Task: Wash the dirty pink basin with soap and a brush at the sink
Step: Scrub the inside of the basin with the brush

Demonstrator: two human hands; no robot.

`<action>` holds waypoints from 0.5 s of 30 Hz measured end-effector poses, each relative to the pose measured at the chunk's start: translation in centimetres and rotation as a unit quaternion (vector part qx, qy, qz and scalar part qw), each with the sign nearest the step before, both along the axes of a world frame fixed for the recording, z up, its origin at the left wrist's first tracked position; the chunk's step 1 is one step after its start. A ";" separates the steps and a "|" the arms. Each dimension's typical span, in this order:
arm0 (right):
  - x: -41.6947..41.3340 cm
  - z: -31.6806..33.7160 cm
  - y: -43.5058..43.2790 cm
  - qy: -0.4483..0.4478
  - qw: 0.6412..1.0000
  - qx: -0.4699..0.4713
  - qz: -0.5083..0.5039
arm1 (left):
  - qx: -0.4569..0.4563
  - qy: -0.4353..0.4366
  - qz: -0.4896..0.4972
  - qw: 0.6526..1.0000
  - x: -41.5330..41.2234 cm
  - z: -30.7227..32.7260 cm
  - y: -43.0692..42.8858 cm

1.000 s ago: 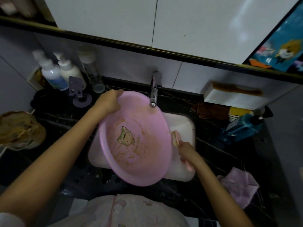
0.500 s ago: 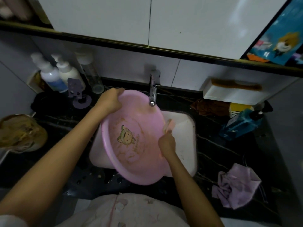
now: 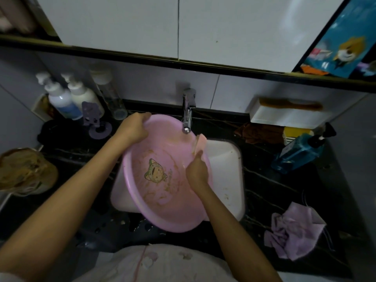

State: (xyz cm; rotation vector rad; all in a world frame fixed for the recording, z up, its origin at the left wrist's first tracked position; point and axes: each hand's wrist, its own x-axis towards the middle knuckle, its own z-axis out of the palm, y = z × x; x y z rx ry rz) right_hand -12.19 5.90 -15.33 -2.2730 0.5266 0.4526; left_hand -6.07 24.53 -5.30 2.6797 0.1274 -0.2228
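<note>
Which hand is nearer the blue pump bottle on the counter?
Right. The right hand holds the brush inside the pink basin, just across the sink from the blue pump bottle; the left hand grips the basin's far rim, farther left.

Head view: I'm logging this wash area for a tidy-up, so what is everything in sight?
sink: 1, white, set in the black counter
tap: 1, chrome, at the back of the sink
pink basin: 1, pink with brown dirt, tilted over the sink
brush: 1, pink, at the basin's right rim
pump bottles: 2, white, back left
clear bottle: 1, clear, right of the pump bottles
blue bottle: 1, blue, right of the sink
brown cloth: 1, brown, right of the tap
lilac cloth: 1, lilac, counter front right
wall box: 1, white, back right
left hand: 1, fingers grip the basin's far rim
right hand: 1, holds the brush
</note>
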 end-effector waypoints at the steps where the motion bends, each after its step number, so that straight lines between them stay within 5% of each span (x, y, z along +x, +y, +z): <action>1: -1.0 -0.1 -0.6 0.013 1.000 0.004 -0.008 | -0.003 0.000 0.000 1.000 0.2 -0.1 0.1; 5: -2.1 -1.0 -1.1 0.055 0.998 -0.007 -0.024 | -0.020 0.005 0.007 1.000 0.4 -0.3 0.1; 15: 2.3 1.1 5.8 -0.077 0.994 0.013 0.076 | -0.027 -0.028 -0.012 0.999 -0.1 -0.1 0.4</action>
